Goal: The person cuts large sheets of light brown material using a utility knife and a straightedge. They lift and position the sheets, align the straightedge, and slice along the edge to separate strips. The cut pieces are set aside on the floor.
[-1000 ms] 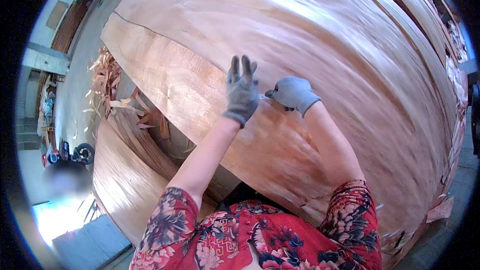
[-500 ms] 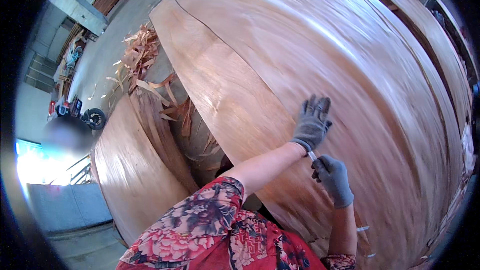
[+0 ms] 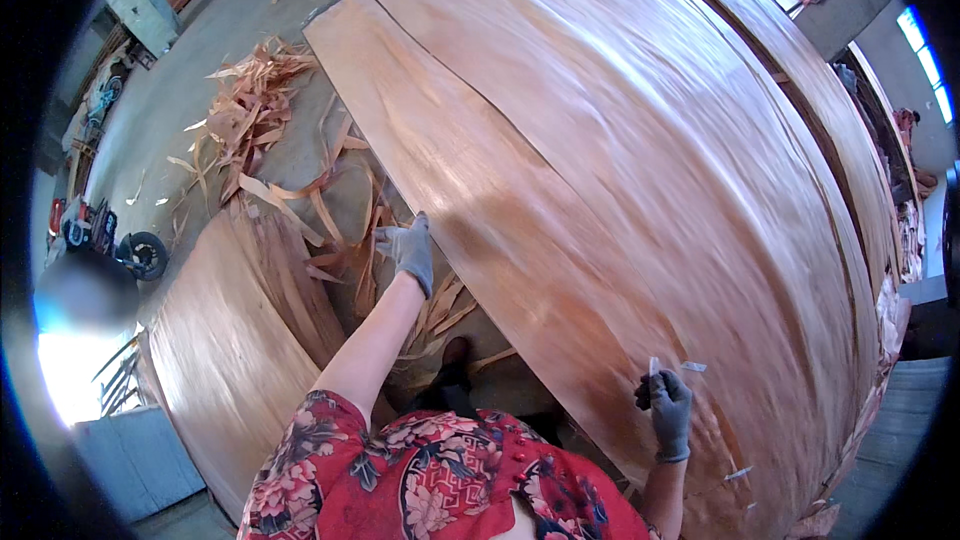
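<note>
A broad stack of pale brown wood veneer sheets (image 3: 600,160) spreads in front of me, its top sheet wavy and split by a long dark gap. My left hand (image 3: 408,255), in a grey glove, is at the left edge of the stack, fingers stretched and apart; whether it touches the edge I cannot tell. Low on the right, my gloved right hand (image 3: 668,412) is closed round a small white stick-like piece (image 3: 654,367) just over the veneer. Beside it lies a short white strip (image 3: 694,367), with another white strip (image 3: 738,473) nearer to me.
A second veneer stack (image 3: 230,320) stands at the left. Between the stacks, torn veneer scraps (image 3: 255,105) lie heaped on the grey floor (image 3: 330,0). My dark shoe (image 3: 456,350) shows below. A motorbike wheel (image 3: 143,256) is at the far left.
My left hand has left the middle of the veneer and swung left to the edge of the stack. My right hand has moved down slightly, still holding the white piece.
</note>
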### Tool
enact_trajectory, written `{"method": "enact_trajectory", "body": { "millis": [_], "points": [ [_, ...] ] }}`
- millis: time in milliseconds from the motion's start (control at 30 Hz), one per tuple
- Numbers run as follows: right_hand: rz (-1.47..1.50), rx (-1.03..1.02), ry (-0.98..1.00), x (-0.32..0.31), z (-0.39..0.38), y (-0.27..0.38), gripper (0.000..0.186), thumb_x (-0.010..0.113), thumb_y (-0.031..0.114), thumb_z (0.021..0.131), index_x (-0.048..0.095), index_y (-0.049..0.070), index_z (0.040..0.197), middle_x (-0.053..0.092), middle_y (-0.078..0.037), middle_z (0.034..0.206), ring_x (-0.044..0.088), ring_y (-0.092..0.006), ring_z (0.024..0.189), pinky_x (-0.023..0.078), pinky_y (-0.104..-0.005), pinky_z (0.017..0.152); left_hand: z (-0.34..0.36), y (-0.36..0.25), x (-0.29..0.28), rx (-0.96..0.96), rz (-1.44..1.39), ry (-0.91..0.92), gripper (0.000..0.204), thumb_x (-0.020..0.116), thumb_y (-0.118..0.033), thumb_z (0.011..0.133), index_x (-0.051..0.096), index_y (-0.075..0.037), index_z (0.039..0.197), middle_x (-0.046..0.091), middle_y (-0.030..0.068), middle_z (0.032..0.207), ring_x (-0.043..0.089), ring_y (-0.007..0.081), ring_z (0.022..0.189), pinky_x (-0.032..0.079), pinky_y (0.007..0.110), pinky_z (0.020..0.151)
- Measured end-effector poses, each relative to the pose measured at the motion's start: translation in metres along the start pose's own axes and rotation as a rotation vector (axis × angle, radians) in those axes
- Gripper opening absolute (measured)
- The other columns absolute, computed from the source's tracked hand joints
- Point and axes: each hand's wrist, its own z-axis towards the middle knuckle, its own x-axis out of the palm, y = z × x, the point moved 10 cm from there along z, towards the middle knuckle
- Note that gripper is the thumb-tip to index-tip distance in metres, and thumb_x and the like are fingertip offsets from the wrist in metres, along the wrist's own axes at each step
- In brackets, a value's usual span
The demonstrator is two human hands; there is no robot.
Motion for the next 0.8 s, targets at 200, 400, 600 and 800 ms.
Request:
{"method": "enact_trajectory", "body": {
  "millis": [200,400,600,800],
  "points": [
    [-0.173,-0.125,0.094,0.071,0.034,0.052,0.017,0.053,0.013,0.087,0.060,-0.003,0.082,0.060,-0.005,0.065,0.057,-0.0095,0.057,0.045,-0.0239,0.052,-0.018,-0.028,0.061,-0.276,-0.252,0.358,0.069,0.060,-0.020,0.082,0.018,0.005,0.131,0.031,0.0178,0.133,0.030,0.0264,0.122,0.025,0.036,0.102],
    [-0.242,-0.263,0.203,0.122,0.114,0.094,0.015,0.054,0.012,0.087,0.060,0.000,0.081,0.059,-0.006,0.062,0.056,-0.0085,0.055,0.045,-0.0253,0.050,-0.004,-0.077,0.036,-0.102,-0.180,0.268,0.082,0.065,-0.016,0.078,0.010,0.008,0.135,0.047,0.0204,0.118,0.052,0.0272,0.100,0.045,0.036,0.081],
    [-0.078,-0.299,0.275,0.160,0.181,0.134,0.017,0.053,0.013,0.088,0.060,-0.001,0.080,0.059,-0.005,0.063,0.055,-0.0079,0.055,0.044,-0.0241,0.049,0.074,-0.074,0.005,0.017,-0.101,0.176,0.091,0.066,0.006,0.071,0.004,0.006,0.136,0.052,0.0214,0.108,0.059,0.0265,0.085,0.052,0.034,0.069],
    [-0.135,-0.269,0.282,0.177,0.214,0.162,0.018,0.052,0.013,0.089,0.059,-0.002,0.083,0.059,-0.005,0.063,0.054,-0.0080,0.056,0.044,-0.0231,0.051,0.091,-0.080,0.032,0.101,-0.151,0.296,0.080,0.056,0.014,0.074,0.008,0.004,0.137,0.050,0.0191,0.115,0.057,0.0242,0.093,0.050,0.031,0.078]
  ]
}}
